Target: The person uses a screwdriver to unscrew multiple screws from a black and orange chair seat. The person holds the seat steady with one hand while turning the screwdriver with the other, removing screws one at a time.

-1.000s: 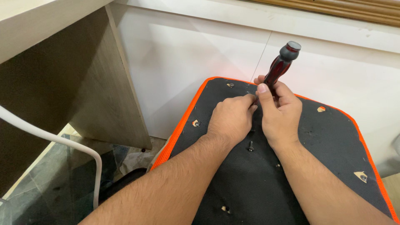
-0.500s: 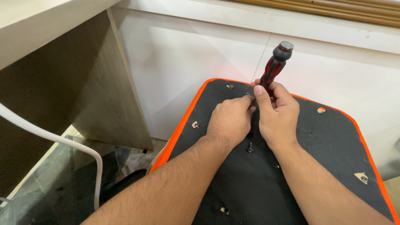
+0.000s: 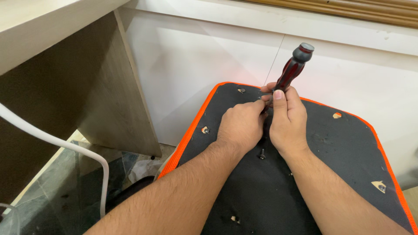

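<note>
Your right hand point(image 3: 287, 124) fingers grip the screwdriver point(image 3: 292, 69) upper centre; left hand point(image 3: 241, 126) fingers pinch at its tip on the seat point(image 3: 344, 148)

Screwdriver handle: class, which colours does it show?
The screwdriver handle is black and red with a grey end cap, clearest in the head view.

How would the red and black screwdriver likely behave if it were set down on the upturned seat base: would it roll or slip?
The screwdriver has a rounded handle, so it would probably roll on the sloping seat base. Its ribbed grip looks rubbery, likely non-slip in the right hand. It seems stiff.
</note>
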